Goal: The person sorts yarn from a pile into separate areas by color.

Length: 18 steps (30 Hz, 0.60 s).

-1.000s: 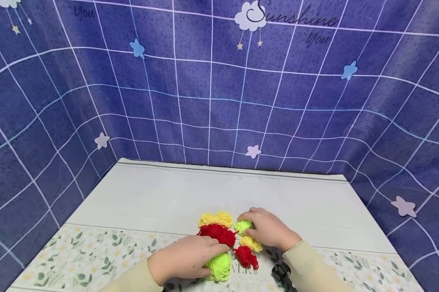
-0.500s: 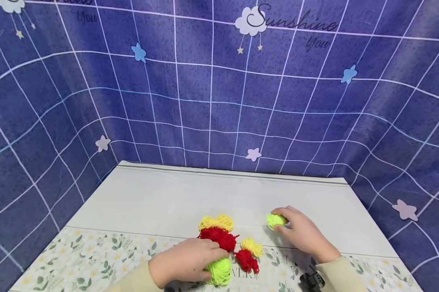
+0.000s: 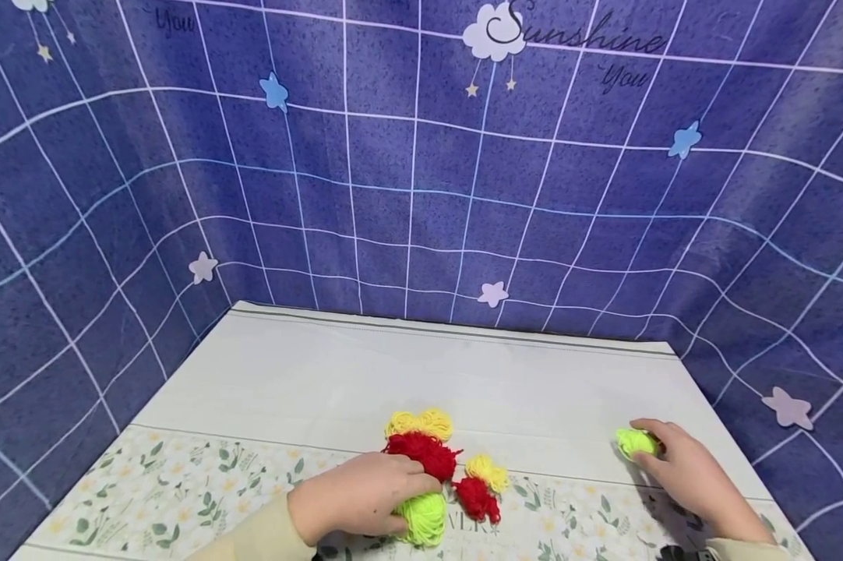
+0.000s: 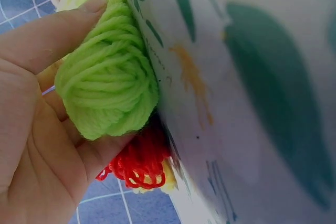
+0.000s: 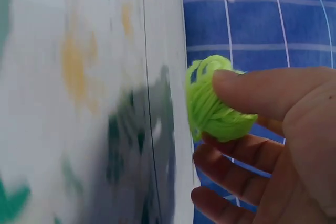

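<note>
My left hand [image 3: 365,495] grips a large ball of neon green yarn [image 3: 424,518] at the front middle of the table; in the left wrist view the thumb lies over the green yarn [image 4: 110,87] and the fingers pass behind it. Off to the right, my right hand [image 3: 698,471] pinches a smaller neon green yarn ball [image 3: 635,442] between thumb and fingers. The right wrist view shows this small ball [image 5: 215,100] just above the tabletop. Beyond the left hand lie a red yarn bundle [image 3: 421,453] and a yellow one [image 3: 419,425].
A small red yarn bundle [image 3: 476,499] and a small yellow one [image 3: 488,472] lie touching, right of the large green ball. The white table [image 3: 309,358] has a floral-printed front strip. A blue gridded curtain [image 3: 379,195] stands behind it and along both sides.
My right hand has carried the small green ball from beside the small yellow bundle far to the right. The left hand has stayed on the large green ball.
</note>
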Tool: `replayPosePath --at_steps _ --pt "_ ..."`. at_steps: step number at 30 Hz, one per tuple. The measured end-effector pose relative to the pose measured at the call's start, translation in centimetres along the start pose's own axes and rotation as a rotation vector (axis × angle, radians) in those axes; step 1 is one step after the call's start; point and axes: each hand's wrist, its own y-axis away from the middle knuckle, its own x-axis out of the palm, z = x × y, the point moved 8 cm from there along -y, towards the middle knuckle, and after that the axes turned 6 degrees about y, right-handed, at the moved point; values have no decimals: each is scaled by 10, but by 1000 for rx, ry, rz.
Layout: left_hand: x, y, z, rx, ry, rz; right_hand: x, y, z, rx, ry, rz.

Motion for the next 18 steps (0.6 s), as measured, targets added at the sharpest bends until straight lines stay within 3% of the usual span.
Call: replayPosePath --at_steps 5,14,18 --pt "-1 0 1 6 4 -22 1 1 -19 63 4 44" --pt "-1 -1 3 -21 39 -29 8 8 -25 47 6 39" --pt "-3 -1 1 -6 43 -34 10 6 -26 57 -2 45"
